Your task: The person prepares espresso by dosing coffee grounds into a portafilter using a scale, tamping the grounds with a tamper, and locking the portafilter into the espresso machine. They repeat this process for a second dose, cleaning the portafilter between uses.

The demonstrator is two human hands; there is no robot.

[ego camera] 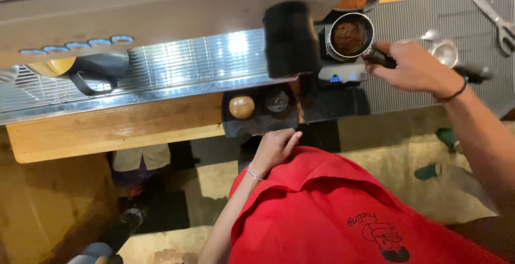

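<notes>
My right hand [416, 70] grips the black handle of a metal portafilter [351, 36] whose basket is filled with brown ground coffee. The portafilter rests on a small scale [343, 73] with a lit blue display. My left hand [275, 147] hangs low against my red shirt with its fingers loosely together, holding nothing. Just above it a black tamping mat [257, 122] holds a wooden-knobbed tamper [242, 106] and a round metal tool [277, 101].
A black cylinder [290, 38] stands beside the scale. The ribbed metal drip tray [177, 71] of an espresso machine runs left, above a wooden counter edge [112, 130]. On a grey ridged mat [429, 12] lie a spoon, a small metal cup [446, 53] and scissors [501, 20].
</notes>
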